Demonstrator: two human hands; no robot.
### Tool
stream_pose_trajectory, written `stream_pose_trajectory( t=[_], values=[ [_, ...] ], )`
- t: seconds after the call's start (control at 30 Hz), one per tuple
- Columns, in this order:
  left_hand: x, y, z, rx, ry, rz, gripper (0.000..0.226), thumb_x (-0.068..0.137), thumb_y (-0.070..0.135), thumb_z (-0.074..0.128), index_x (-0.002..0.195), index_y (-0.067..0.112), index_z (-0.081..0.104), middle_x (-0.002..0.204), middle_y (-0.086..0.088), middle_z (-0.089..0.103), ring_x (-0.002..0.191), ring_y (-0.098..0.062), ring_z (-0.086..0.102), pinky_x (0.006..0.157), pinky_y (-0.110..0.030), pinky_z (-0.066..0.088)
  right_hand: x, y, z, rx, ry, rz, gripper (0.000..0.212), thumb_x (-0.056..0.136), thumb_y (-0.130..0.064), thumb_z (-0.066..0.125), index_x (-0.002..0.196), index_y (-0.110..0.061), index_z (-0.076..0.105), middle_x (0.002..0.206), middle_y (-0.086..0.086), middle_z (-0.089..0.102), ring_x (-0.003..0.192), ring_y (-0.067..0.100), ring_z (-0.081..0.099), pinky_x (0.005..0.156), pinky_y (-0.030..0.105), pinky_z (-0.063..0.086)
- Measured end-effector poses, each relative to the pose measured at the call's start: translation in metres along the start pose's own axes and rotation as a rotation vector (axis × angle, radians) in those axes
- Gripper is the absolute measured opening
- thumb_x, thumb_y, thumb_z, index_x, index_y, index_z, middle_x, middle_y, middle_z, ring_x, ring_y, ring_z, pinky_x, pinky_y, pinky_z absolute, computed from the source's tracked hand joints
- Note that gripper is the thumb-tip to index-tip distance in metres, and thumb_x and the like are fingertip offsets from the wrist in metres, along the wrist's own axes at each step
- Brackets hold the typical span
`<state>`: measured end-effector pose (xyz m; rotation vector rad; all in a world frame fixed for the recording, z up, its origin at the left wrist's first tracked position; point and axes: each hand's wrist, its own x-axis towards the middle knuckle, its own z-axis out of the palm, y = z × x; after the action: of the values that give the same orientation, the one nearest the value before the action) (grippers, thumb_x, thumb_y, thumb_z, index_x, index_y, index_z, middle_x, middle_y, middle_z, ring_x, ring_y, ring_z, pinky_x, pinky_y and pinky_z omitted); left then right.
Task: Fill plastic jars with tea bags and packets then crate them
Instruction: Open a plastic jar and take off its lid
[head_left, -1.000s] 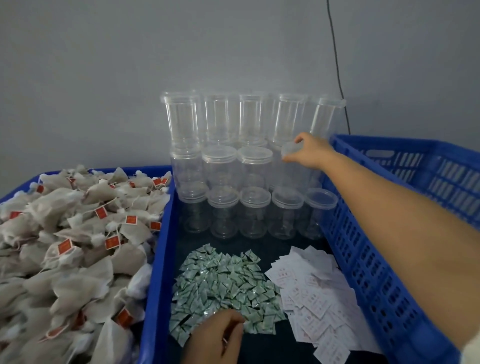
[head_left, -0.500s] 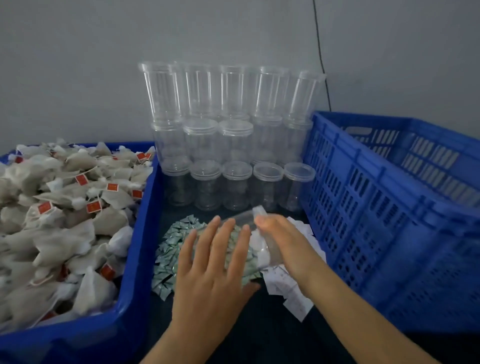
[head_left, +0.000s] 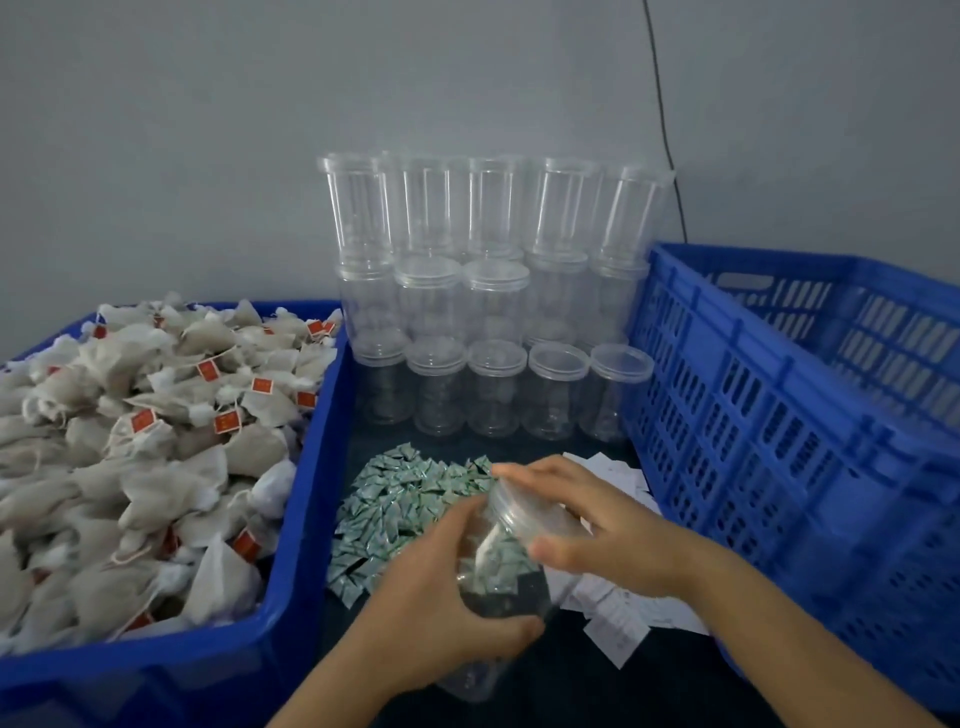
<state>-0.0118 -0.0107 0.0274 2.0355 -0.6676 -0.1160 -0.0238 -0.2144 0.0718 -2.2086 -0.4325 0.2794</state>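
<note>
The jar's (head_left: 493, 587) base is being hidden by the left hand (head_left: 441, 618), and its clear wall is being blurred against the packets (head_left: 405, 499) behind. It is being gripped tilted between both hands; its lid (head_left: 524, 512) is being clasped by the right hand (head_left: 597, 530).
</note>
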Motion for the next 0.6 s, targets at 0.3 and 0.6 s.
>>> stream_pose_trajectory(
  t=[0.3, 0.6],
  values=[
    [0.000, -0.002, 0.000, 0.876, 0.362, 0.342, 0.093, 0.045, 0.038, 0.087, 0.126, 0.015, 0.046, 0.122, -0.006, 0.063, 0.108, -0.026, 0.062, 0.091, -0.040, 0.048, 0.008, -0.003, -0.007, 0.410, 0.007, 0.480, 0.102, 0.049, -0.094, 0.042, 0.133, -0.036, 0.047, 0.129, 0.006, 0.059, 0.084, 0.022, 0.075, 0.070, 0.027, 0.059],
    [0.001, -0.022, 0.002, 0.778, 0.326, 0.352, 0.090, 0.051, 0.043, 0.084, 0.128, 0.018, 0.044, 0.128, -0.003, 0.058, 0.116, -0.021, 0.053, 0.099, -0.036, 0.043, 0.004, 0.016, -0.004, -0.151, -0.064, 0.005, 0.098, 0.077, -0.027, 0.081, 0.130, -0.078, 0.016, 0.143, -0.035, 0.021, 0.127, -0.015, 0.038, 0.095, 0.016, 0.049]
  ],
)
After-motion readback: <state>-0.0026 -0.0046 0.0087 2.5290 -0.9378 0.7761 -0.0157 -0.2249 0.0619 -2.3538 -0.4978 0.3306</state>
